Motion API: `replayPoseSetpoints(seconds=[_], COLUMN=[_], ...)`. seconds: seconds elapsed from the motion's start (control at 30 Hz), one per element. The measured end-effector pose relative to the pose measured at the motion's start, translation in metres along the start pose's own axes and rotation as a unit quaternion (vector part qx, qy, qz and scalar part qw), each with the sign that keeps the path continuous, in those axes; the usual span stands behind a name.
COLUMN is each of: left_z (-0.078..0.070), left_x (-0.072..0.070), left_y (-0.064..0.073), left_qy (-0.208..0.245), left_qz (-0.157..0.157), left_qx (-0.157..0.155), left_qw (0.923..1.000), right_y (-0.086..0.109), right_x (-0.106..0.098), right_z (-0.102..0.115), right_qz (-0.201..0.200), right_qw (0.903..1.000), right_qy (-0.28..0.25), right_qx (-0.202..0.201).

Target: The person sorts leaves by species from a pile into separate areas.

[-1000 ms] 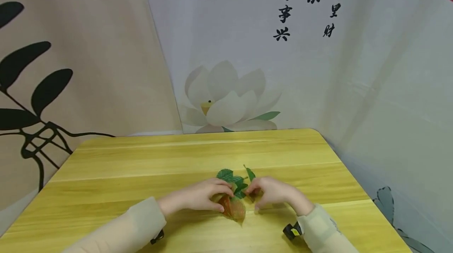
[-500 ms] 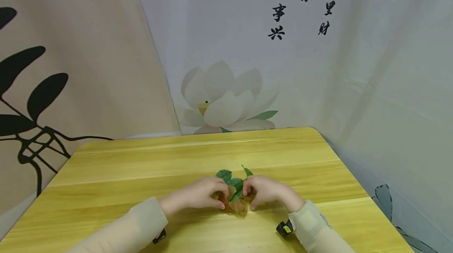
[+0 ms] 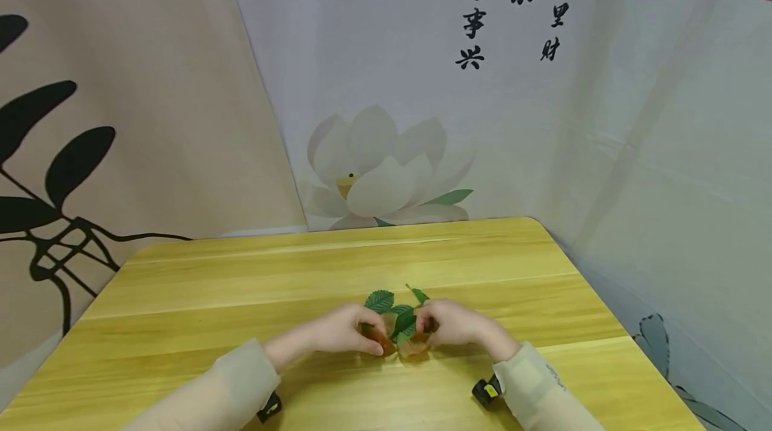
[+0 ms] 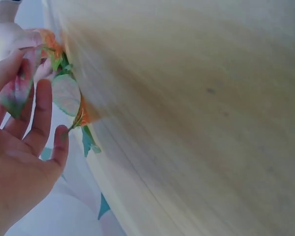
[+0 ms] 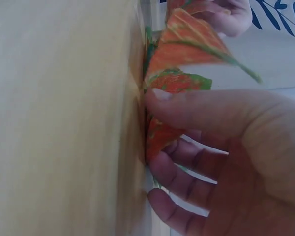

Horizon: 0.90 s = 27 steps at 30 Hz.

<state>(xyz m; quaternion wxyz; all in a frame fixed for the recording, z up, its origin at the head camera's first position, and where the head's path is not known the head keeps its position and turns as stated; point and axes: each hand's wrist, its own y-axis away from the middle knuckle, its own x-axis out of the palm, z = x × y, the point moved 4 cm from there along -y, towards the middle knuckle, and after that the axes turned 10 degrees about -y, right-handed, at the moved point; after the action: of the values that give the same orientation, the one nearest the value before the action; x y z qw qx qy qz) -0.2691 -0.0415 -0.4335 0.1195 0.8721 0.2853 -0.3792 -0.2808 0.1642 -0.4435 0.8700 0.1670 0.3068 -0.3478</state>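
A sprig of artificial leaves, green and orange-red, lies on the wooden table between both hands. Its green leaves [image 3: 378, 301] spread toward the back, and an orange leaf [image 3: 415, 345] faces the person. My left hand [image 3: 350, 329] pinches a reddish leaf [image 4: 23, 86] with thumb and forefinger, the other fingers spread behind it. From the other side, my right hand [image 3: 455, 325] holds an orange-red leaf [image 5: 163, 135] between thumb and curled fingers. Another orange leaf [image 5: 189, 42] with a green midrib stands up above that thumb in the right wrist view.
The yellow wood-grain table [image 3: 241, 283] has its far edge close to a hanging cloth backdrop [image 3: 386, 82] printed with a lotus and black characters. A black wrist device [image 3: 486, 391] sits below the right sleeve, another [image 3: 269, 407] below the left.
The orange leaf's tip, which pointed toward the person on the table, has drawn back and looks shorter. My right hand has come slightly closer to the sprig; the left has barely moved.
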Motion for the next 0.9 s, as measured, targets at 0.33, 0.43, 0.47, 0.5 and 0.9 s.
replayPoseSetpoints(seconds=[0.33, 0.43, 0.47, 0.5, 0.9], left_z=[-0.006, -0.003, -0.002, -0.001, 0.003], left_x=[-0.008, -0.011, -0.011, -0.012, -0.016], left_y=[0.007, 0.007, 0.008, 0.008, 0.009], left_qy=[0.066, 0.091, 0.101, 0.109, 0.179], left_qz=[-0.042, -0.062, -0.069, -0.074, -0.080], left_qx=[-0.059, -0.079, -0.084, -0.088, -0.093], left_qw=[0.9952, 0.9908, 0.9889, 0.9873, 0.9761], right_y=[0.004, 0.007, 0.007, 0.006, 0.001], right_x=[-0.017, -0.022, -0.023, -0.024, -0.023], right_z=[-0.003, 0.001, 0.000, -0.002, -0.036], right_qz=[-0.052, -0.072, -0.077, -0.082, -0.125], right_qw=[0.9961, 0.9897, 0.9862, 0.9822, 0.9269], right_qy=[-0.071, -0.124, -0.146, -0.169, -0.344], right_qx=[-0.007, -0.008, -0.007, -0.006, 0.084])
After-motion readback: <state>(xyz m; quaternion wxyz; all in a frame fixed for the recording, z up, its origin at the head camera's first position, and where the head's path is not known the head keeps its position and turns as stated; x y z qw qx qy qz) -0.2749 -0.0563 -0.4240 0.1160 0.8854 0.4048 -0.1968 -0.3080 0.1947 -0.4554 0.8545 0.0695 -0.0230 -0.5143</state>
